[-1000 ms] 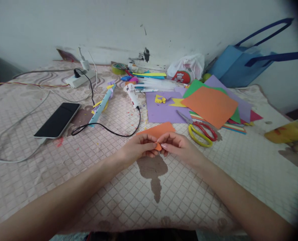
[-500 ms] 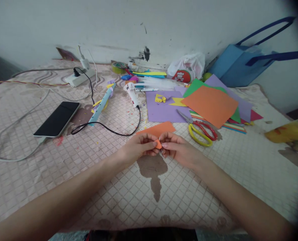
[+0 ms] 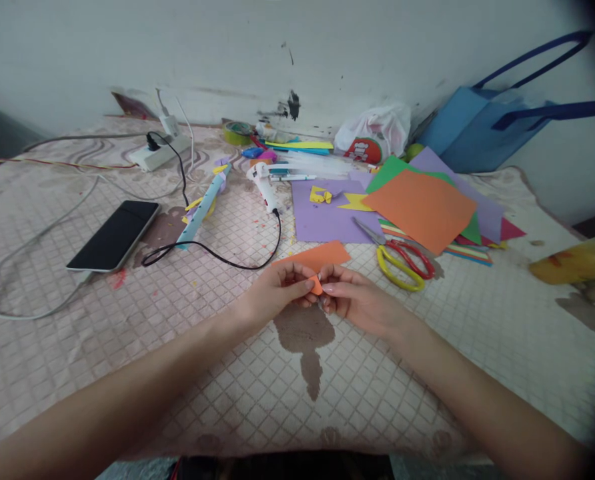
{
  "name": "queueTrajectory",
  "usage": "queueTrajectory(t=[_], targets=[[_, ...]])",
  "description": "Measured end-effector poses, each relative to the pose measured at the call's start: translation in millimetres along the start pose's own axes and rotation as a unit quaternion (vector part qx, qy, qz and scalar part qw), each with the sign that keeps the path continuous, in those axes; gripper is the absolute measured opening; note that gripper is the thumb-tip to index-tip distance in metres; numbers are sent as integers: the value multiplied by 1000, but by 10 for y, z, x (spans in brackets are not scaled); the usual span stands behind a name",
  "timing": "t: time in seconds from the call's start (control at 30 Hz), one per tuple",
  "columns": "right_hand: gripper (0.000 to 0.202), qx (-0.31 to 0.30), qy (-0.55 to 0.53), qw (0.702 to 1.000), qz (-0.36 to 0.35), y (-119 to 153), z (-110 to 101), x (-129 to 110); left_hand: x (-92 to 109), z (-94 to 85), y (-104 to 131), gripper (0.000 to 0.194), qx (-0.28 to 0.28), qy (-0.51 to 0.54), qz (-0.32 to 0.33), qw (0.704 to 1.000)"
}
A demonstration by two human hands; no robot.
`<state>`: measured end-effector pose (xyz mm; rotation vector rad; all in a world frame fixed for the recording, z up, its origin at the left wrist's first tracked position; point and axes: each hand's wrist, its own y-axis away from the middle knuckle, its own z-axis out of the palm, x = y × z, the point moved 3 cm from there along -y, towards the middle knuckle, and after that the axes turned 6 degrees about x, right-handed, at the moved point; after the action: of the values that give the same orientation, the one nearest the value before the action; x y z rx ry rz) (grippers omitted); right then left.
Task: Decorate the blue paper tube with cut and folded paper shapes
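A small orange paper piece [image 3: 316, 285] is pinched between the fingertips of both hands near the middle of the table. My left hand [image 3: 282, 288] grips its left side with thumb and fingers. My right hand [image 3: 345, 292] holds its right edge, fingers curled and partly hidden. Just behind them lies an orange paper strip [image 3: 322, 253], its near edge covered by my left hand. Scissors [image 3: 400, 265] with red and yellow handles rest to the right. A purple sheet [image 3: 322, 223] lies farther back, bearing a folded yellow paper piece [image 3: 320, 195].
A white glue gun [image 3: 263, 188] with a black cable lies behind the hands. Left are a phone [image 3: 115, 237], a decorated blue strip [image 3: 205, 207] and a power strip [image 3: 160, 153]. Colored sheets [image 3: 422, 207], a plastic bag [image 3: 375, 133] and a blue bag [image 3: 477, 130] stand right.
Both hands stay in nearly the same place, still holding the small orange piece. The fingers of my right hand have shifted slightly.
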<state>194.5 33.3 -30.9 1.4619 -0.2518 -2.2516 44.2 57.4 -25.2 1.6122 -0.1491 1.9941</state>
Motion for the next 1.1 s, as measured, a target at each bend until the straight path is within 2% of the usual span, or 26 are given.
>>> queueTrajectory(t=[0.23,0.57,0.63,0.7,0.8,0.87,0.9,0.97,1.1], targets=[[13,3,17,1000,-11,10,16,-1,47,14,17,13,12,-41,36,998],[15,6,60,997,-44,7,-8,18,-42,-5,1,17,11,63,-35,997],[14,13,90,993,-71,12,-3,9,-52,-10,-2,18,11,76,-47,996],[14,27,163,977,-135,32,13,-24,-55,-11,-3,18,14,78,-53,995],[17,52,323,912,-249,88,59,-85,-54,-11,-1,17,24,75,-50,996],[19,61,395,870,-288,118,82,-106,-51,-10,2,16,28,72,-44,996],[20,62,406,863,-294,124,84,-111,-48,-10,3,15,30,70,-41,996],[20,48,377,882,-280,119,72,-109,-44,-11,4,15,32,72,-39,996],[11,22,214,955,-204,75,27,-94,-48,-15,-1,13,21,95,-51,994]])
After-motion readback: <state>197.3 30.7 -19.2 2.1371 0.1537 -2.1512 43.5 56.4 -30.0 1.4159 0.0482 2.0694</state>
